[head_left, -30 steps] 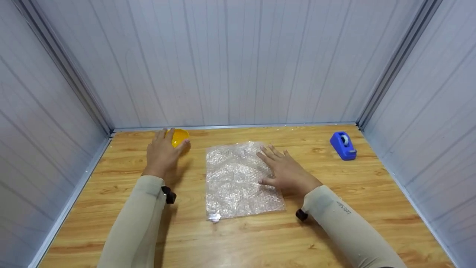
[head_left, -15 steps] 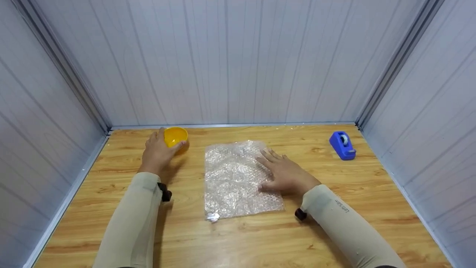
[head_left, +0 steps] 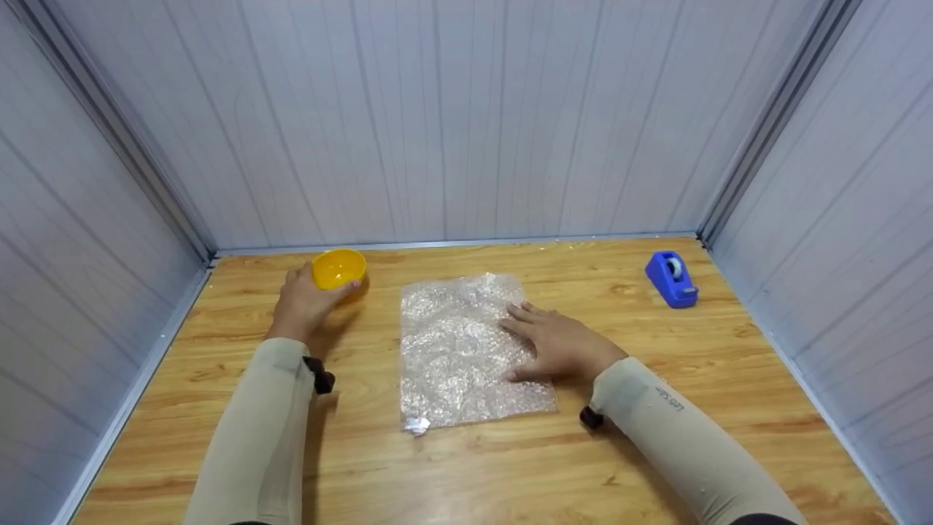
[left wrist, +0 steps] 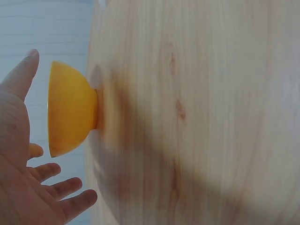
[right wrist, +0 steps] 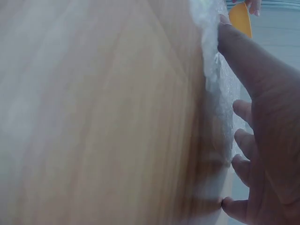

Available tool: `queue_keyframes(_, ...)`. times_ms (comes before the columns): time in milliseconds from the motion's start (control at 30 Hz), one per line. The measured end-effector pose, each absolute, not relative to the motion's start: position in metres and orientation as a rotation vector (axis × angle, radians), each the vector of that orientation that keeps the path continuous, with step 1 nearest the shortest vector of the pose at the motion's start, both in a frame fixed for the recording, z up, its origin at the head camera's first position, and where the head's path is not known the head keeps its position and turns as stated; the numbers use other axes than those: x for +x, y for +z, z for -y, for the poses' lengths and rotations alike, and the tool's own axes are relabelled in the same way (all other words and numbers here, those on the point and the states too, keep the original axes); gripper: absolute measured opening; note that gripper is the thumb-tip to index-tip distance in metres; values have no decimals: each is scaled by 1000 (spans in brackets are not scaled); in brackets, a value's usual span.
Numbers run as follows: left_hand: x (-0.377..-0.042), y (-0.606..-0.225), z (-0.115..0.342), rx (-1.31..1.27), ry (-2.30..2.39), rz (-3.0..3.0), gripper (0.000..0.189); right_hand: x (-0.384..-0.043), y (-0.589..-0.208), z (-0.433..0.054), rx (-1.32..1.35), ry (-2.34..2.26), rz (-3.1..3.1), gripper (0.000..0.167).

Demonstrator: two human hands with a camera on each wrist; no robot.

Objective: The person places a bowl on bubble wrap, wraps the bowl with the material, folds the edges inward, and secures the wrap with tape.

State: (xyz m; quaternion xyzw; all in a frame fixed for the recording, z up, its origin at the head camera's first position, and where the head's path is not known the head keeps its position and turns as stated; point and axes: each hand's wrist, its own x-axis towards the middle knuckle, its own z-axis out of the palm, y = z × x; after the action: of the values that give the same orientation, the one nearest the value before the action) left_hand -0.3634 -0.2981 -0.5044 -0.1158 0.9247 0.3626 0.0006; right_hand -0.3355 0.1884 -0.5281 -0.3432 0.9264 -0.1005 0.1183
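Head view: left hand [head_left: 302,300] at a round, glossy yellow bowl [head_left: 339,268], which stands upright on the wood-grain counter [head_left: 466,477], back left, apart from the wrap. Left wrist view: left fingers [left wrist: 78,205] wide, thumb one side, rest the other; no firm grip visible, can't confirm contact. Right hand [head_left: 567,346] is spread over the right edge of a clear, rectangular plastic bubble-wrap sheet [head_left: 459,343] lying flat mid-counter; its fingers are splayed, gripping nothing, thumb seemingly touching the film. Blue plastic tape dispenser [head_left: 670,281] sits well apart, back right.

Risks, my guess: bowl has a narrow foot, so an uneven squeeze or one-sided nudge could tip or slide it. Smooth outside could slip from a loose fingertip hold. Wrap looks light; a sideways drag by the right hand likely skews or wrinkles it, hard pressing may pop bubbles. Shiny patch [head_left: 417,426] at its near-left corner, unidentifiable; if sticky, could snag.
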Motion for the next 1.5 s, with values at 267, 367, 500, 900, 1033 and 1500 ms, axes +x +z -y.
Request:
queue_keyframes(267,-366,-510,291,-331,1172,-2925,132,-336,-527,-188,-993,-253,-2708,115)
queue_keyframes(367,-368,-511,291,-329,1174,-2924,132,-337,-528,-185,-997,-235,-2702,116)
queue_keyframes(500,-372,-515,290,-358,1183,-2904,141,-336,-526,-182,-1001,-221,-2691,118)
queue_keyframes(900,-379,-523,285,-401,1252,-2935,133,-337,-526,-180,-1008,-183,-2681,119)
queue_keyframes(1033,-380,-525,283,-424,1260,-2943,130,-338,-527,-179,-987,-169,-2686,120)
queue_keyframes(1500,-386,-522,280,-467,1294,-2919,137,-338,-527,-178,-949,-159,-2679,120)
